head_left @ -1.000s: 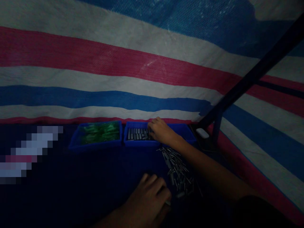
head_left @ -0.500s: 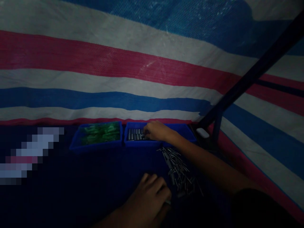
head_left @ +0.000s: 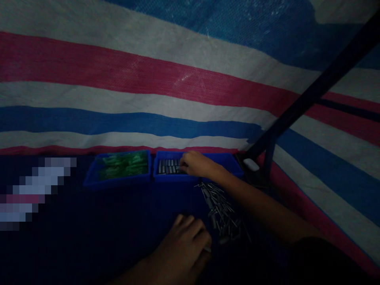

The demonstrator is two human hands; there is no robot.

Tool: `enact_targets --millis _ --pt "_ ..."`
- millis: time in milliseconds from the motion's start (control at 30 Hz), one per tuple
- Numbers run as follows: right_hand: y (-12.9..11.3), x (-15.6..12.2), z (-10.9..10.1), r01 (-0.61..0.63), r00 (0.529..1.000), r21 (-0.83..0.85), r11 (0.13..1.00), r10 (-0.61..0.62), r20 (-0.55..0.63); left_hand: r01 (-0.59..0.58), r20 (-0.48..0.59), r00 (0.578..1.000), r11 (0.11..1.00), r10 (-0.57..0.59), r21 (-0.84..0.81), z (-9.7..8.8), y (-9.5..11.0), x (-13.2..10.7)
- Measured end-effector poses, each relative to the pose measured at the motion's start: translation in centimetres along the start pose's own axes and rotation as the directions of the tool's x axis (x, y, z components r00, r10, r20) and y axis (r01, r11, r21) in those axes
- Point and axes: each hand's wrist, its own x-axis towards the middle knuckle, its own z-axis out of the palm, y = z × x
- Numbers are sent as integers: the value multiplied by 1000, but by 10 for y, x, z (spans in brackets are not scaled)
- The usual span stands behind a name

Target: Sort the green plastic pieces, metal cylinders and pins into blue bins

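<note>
In the head view, the right hand reaches over the middle blue bin, its fingers bent down at the small metal pieces inside; whether they grip one cannot be told, since the fingertips are hidden. Those metal pieces stand side by side in rows in the left part of that bin, just beside the fingers. The left hand is nearer the person, low over the dark blue table, with its fingers curled closed around a small pale piece, only the end of which shows. Just to the right of this hand lies a loose pile of thin metal rods and some thicker grey pieces, spread in front of the bins and pointing various ways. To the left of the middle bin stands the left bin, holding green items too dim to make out; to its right is another blue bin, partly behind the right arm. Beyond that sits a white rounded object, near a dark slanting pole. A striped sheet in red, white and blue hangs behind the bins.
</note>
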Motion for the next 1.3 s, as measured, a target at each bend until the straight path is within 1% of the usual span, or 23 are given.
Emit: enact_targets --millis 67,100,167,200,233,267,300,333,367,433,533,667,767,833,900,967,1033,1100,1133,1167,1200,1233,1300 --pt "0 -8 0 -15 992 35 999 19 -125 15 -20 1000 999 -16 -53 1 -2 0" --pt "-2 -16 0 -20 977 67 998 33 -209 29 -47 998 995 -34 -94 1 -4 1" --pt "-10 -39 6 -24 922 157 987 82 -379 69 -136 986 978 -96 -195 -2 -11 3" --pt "-16 -53 10 -15 884 215 976 114 -454 95 -192 970 962 -147 -258 -4 -16 5" --pt "-22 -68 16 -7 845 276 961 153 -512 123 -245 947 937 -210 -328 -8 -21 7" --pt "-29 -83 22 23 820 322 946 166 -547 144 -287 918 904 -274 -402 -11 -27 9" --pt "-36 -96 29 48 819 348 936 163 -550 164 -312 887 863 -341 -479 -14 -33 11" --pt "-43 -107 35 64 812 359 931 161 -562 172 -315 866 823 -389 -542 -17 -37 13" --pt "-48 -114 41 65 813 367 928 164 -559 172 -305 855 784 -420 -596 -20 -41 14" --pt "-55 -121 49 87 846 384 919 135 -516 154 -261 863 718 -432 -679 -22 -45 16" --pt "-58 -118 53 98 891 436 895 116 -440 140 -206 875 635 -439 -760 -20 -44 16" --pt "-57 -113 54 70 916 502 862 143 -374 152 -177 871 594 -458 -790 -18 -43 14" --pt "-56 -112 56 35 910 489 871 175 -376 174 -172 871 617 -460 -768 -21 -44 13" --pt "-54 -111 55 9 889 475 880 209 -406 187 -187 868 651 -461 -736 -24 -44 12" --pt "-49 -108 52 6 860 473 881 237 -452 197 -197 869 685 -453 -702 -26 -44 11" --pt "-41 -104 44 16 827 466 885 250 -503 223 -183 879 719 -441 -658 -26 -44 11" --pt "-31 -98 34 20 784 458 889 271 -559 257 -148 897 765 -416 -591 -25 -43 12" --pt "-21 -91 22 2 740 452 892 302 -600 262 -124 921 822 -370 -506 -24 -41 12" --pt "-16 -87 16 -13 732 449 893 314 -605 253 -114 933 848 -341 -465 -24 -40 12" --pt "-12 -82 11 -31 738 445 895 320 -594 241 -106 944 870 -313 -430 -24 -40 12" --pt "-10 -77 7 -46 757 436 899 316 -572 225 -100 953 887 -287 -403 -24 -39 13" --pt "-8 -72 4 -57 786 427 902 304 -538 213 -97 959 899 -268 -382 -24 -38 13" --pt "-7 -61 0 -79 862 401 913 264 -433 196 -94 966 916 -242 -351 -26 -38 14"
